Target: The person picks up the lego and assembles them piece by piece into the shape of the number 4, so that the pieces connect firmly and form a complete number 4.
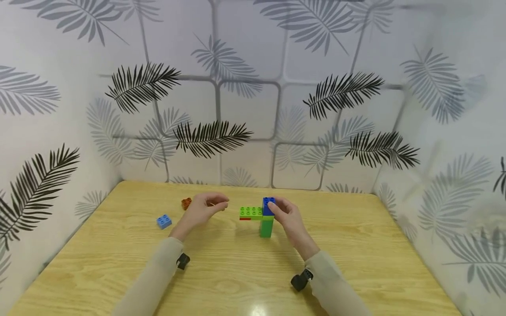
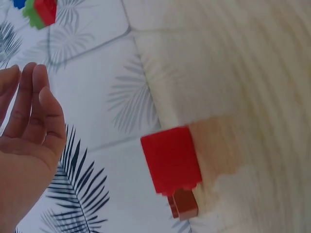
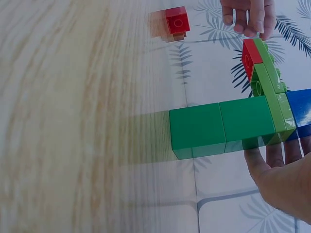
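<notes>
On the table stands a brick build. Two green bricks (image 3: 221, 126) make its column, topped by a long lime-green brick (image 1: 251, 211) that juts out to the left. Beneath the jutting end is a red brick (image 3: 251, 57); above the column sits a blue brick (image 1: 268, 206). My right hand (image 1: 290, 218) pinches the blue brick, thumb on its near face, fingers behind. To the left of the build, my left hand (image 1: 203, 209) hovers empty with loosely bent fingers, apart from the bricks.
A light blue brick (image 1: 164, 221) lies on the table (image 1: 221, 272) at the left. Farther back is a brown-orange brick (image 1: 186, 202). Another red brick (image 2: 171, 161) stands near it, hidden behind my left hand in the head view. A leaf-patterned backdrop (image 1: 245, 109) rises behind the table.
</notes>
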Demonstrator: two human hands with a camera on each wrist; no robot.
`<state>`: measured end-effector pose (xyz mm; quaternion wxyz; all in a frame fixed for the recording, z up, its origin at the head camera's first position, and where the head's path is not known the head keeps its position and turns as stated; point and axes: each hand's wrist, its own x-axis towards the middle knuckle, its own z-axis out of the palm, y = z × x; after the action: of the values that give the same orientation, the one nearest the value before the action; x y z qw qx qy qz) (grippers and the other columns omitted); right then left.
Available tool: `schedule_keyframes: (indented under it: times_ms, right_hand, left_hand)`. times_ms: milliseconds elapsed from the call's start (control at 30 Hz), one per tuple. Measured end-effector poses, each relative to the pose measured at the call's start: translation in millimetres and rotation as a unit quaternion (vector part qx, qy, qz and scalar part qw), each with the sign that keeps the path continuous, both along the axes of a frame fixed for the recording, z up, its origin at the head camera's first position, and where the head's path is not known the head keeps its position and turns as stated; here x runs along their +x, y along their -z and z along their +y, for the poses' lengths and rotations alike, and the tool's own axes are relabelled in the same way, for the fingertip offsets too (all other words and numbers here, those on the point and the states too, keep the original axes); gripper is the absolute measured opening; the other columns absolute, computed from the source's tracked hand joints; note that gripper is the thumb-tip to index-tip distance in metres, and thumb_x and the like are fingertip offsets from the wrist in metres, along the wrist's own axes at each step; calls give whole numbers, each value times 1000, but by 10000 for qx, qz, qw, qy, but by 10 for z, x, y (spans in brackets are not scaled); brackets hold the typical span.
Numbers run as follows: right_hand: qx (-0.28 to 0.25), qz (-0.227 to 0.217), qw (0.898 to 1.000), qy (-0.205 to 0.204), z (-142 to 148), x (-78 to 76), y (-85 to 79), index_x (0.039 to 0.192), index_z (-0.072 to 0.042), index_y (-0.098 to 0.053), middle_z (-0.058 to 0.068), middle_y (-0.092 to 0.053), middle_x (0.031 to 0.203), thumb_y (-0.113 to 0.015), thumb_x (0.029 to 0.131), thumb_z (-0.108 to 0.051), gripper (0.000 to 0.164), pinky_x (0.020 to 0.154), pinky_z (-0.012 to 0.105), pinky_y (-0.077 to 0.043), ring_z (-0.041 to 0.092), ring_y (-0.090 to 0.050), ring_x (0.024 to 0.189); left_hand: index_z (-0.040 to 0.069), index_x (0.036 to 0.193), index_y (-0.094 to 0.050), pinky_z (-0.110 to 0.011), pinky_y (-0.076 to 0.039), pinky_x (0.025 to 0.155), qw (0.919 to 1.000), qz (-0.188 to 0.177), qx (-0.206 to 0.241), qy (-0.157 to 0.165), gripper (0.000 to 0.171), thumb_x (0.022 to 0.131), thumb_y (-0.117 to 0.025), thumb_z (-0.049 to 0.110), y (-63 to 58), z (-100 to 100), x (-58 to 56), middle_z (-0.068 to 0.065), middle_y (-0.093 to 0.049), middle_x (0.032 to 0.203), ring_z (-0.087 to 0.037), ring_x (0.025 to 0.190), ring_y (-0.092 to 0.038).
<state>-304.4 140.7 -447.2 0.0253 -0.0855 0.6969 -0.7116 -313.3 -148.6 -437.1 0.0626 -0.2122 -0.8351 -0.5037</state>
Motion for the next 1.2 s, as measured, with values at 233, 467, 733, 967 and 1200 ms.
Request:
schedule_keyframes:
  times_ms: [233, 467, 733, 967, 1200]
  right_hand:
    - [2, 9, 10000, 22, -6, 5, -5, 132, -5, -57, 11, -61, 125, -65, 95, -35, 49, 108, 42, -44, 15, -59, 109]
    - [-94, 92, 9999, -53, -3, -13, -7, 135, -5, -55, 12, -59, 127, -63, 97, -30, 47, 108, 42, -44, 15, -59, 110]
    - [-239, 81, 9996, -142, 2, -1, 6, 136, -2, -53, 8, -59, 123, -61, 98, -25, 45, 107, 41, -45, 14, -59, 107]
    - [-176, 100, 9996, -180, 13, -22, -6, 137, -5, -53, 10, -57, 128, -61, 98, -28, 46, 109, 41, -43, 13, -59, 110]
    - [-228, 62, 9995, -206, 22, -32, 4, 135, -4, -55, 8, -60, 123, -61, 99, -25, 42, 107, 40, -45, 14, -60, 107]
  left_hand:
    - [13, 117, -70, -37, -54, 86, 9988, -370, -322, 54, 26, 94, -68, 25, -110, -274, -31, -6, -71, 112, -22, 99, -66]
    - [7, 115, -70, -49, -46, 99, 9946, -464, -926, -94, 25, 92, -69, 16, -75, -492, -63, -12, -68, 119, -31, 112, -60]
    - [0, 118, -68, -51, -46, 102, 9857, -911, -1391, -281, 31, 87, -70, 4, 59, -596, -90, -19, -64, 127, -38, 121, -56]
    - [1, 129, -60, -44, -50, 93, 9781, -1255, -1662, -1, 47, 84, -72, 1, 105, -638, -137, -22, -59, 129, -34, 110, -57]
    - [5, 125, -62, -36, -49, 81, 9670, -1331, -2170, 102, 44, 82, -68, -5, 144, -647, -166, -17, -61, 118, -29, 101, -54]
